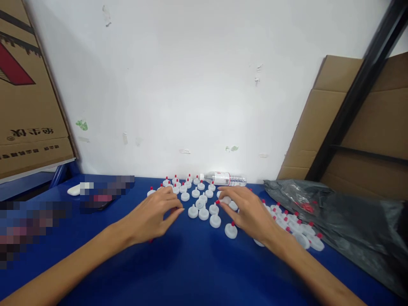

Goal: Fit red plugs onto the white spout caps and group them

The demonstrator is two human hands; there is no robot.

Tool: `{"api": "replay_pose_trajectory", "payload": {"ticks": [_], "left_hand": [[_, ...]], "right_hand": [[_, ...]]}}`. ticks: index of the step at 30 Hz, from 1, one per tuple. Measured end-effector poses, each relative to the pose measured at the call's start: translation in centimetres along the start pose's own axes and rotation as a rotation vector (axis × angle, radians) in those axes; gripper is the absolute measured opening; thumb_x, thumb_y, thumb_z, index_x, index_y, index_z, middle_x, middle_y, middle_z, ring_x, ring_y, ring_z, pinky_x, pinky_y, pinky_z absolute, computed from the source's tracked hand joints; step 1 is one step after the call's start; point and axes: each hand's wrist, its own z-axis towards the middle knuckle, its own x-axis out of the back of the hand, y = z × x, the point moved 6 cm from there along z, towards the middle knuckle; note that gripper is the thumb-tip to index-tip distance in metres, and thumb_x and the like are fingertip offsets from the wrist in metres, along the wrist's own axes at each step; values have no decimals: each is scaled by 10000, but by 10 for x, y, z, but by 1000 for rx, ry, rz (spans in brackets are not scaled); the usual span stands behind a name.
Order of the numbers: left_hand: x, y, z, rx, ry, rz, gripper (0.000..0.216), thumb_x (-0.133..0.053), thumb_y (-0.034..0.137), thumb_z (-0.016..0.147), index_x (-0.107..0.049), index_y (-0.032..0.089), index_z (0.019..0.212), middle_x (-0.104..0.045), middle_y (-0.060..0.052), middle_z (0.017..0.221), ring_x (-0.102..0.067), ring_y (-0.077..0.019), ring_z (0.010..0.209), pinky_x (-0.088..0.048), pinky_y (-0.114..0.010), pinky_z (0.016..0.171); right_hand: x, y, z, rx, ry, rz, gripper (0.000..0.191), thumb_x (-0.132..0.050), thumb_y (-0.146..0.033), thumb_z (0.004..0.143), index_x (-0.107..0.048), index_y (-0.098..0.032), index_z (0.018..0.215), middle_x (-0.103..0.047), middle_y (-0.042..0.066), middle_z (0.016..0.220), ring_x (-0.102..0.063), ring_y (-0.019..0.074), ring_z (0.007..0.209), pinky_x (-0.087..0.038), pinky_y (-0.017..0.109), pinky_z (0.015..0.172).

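My left hand is over the left part of a blue table, its fingers curled and the thumb tip close to the index finger. Whatever it may hold cannot be made out. My right hand is among the white round caps, thumb and index finger apart. Its thumb tip is beside a small red tip at the spout of a white cap. In front of the hands, several white caps show no red tip. Others, such as a red-tipped cap, carry one. Some caps are hidden behind both hands.
A clear plastic bottle lies against the white wall. At right is a dark grey plastic bag with small red pieces on it. A white object and blurred items lie at left. Cardboard stands on both sides.
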Motion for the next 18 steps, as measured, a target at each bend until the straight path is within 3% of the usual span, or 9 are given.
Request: {"api": "replay_pose_trajectory", "payload": {"ticks": [5, 11, 18], "left_hand": [[13, -23, -6, 191, -266, -118, 160, -612, 312, 937, -728, 236, 857, -705, -27, 853, -605, -199, 796, -445, -306, 730], [13, -31, -25, 407, -569, -258, 82, -732, 315, 807, -759, 242, 835, -734, -14, 767, -641, -195, 679, -413, -272, 544], [-2, -44, -33, 502, -633, -291, 135, -764, 308, 711, -756, 203, 795, -746, -38, 749, -667, -211, 656, -401, -271, 498]], "right_hand": [[-5, 29, 0, -135, -160, -164, 90, -665, -269, 941, -691, -187, 967, -702, 95, 993, -653, 287, 951, -516, 446, 835], [-21, 35, -6, -197, -349, -138, 147, -648, -309, 953, -740, -199, 920, -725, 71, 863, -655, 282, 910, -477, 433, 839], [-13, 26, -2, -165, -297, -93, 199, -577, -353, 1003, -720, -216, 988, -732, 62, 898, -642, 263, 912, -436, 430, 875]]}}
